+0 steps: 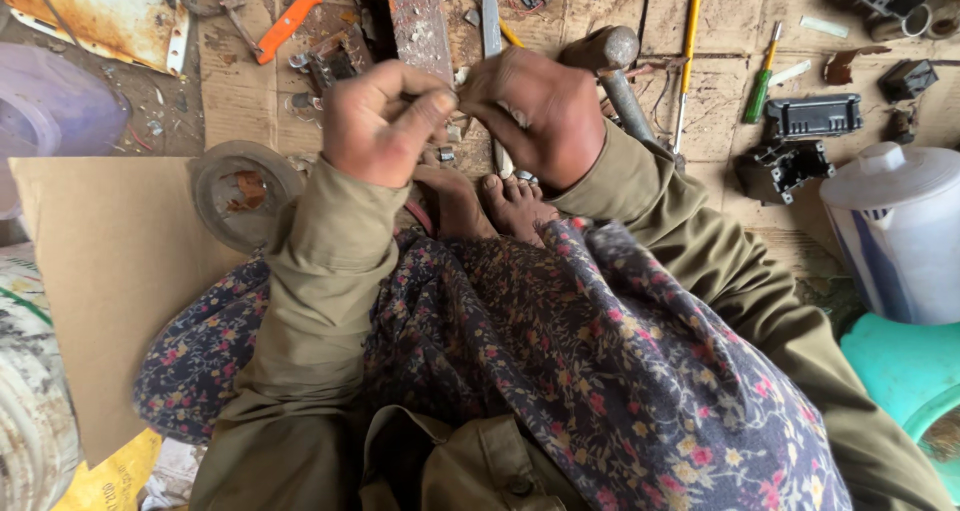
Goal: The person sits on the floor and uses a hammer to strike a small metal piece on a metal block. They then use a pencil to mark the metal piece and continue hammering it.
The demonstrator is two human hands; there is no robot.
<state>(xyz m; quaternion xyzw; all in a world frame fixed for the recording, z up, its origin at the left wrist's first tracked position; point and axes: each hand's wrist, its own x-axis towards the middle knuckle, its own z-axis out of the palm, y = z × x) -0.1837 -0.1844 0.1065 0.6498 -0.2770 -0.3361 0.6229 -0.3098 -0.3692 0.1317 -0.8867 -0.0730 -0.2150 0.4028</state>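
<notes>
Fingers of your left hand [385, 121] and right hand [535, 116] pinch a small metal piece [458, 99]; likely light, stiff, slippery; grip its edges.

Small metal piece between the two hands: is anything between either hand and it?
Nothing visible. The left hand and right hand meet at the small metal piece, fingertips pinching it directly above the cluttered wooden floor.
</notes>
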